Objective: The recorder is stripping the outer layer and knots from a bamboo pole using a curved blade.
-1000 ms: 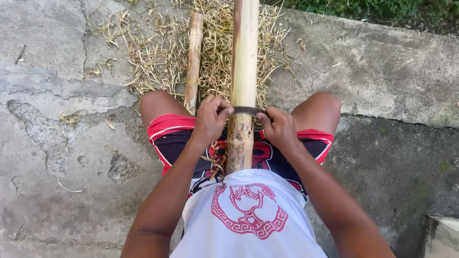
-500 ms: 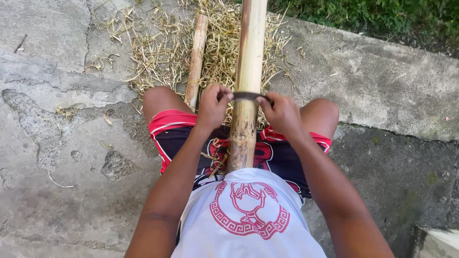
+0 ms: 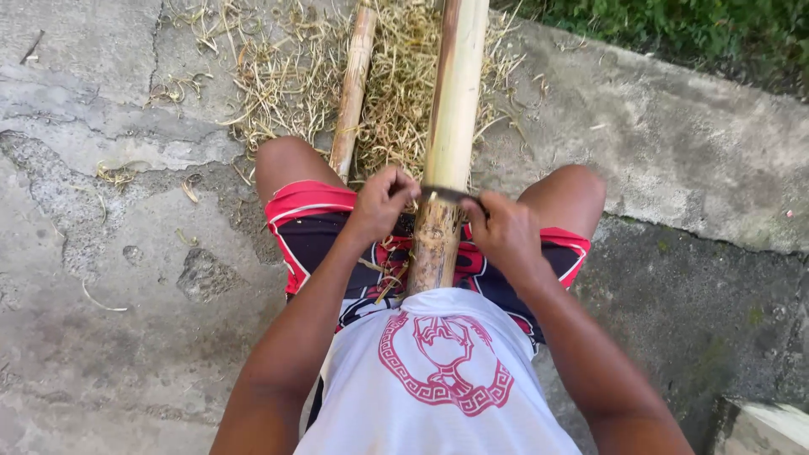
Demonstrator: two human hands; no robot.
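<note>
A thick bamboo pole (image 3: 451, 126) runs from the lap away between the knees. Left hand (image 3: 381, 205) and right hand (image 3: 503, 232) clamp their fingers on a dark blade (image 3: 451, 195) laid across it. Beyond, left, a thinner pole (image 3: 352, 93) lies on straw shavings (image 3: 286, 76).

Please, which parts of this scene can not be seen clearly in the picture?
Head view only:
- Blade: both ends hidden inside the left hand and right hand.
- Thick bamboo pole: far end cut by the top edge; near end hidden behind the white shirt.
- Thin bamboo pole: top cut off, lower end hidden by the thigh.
</note>
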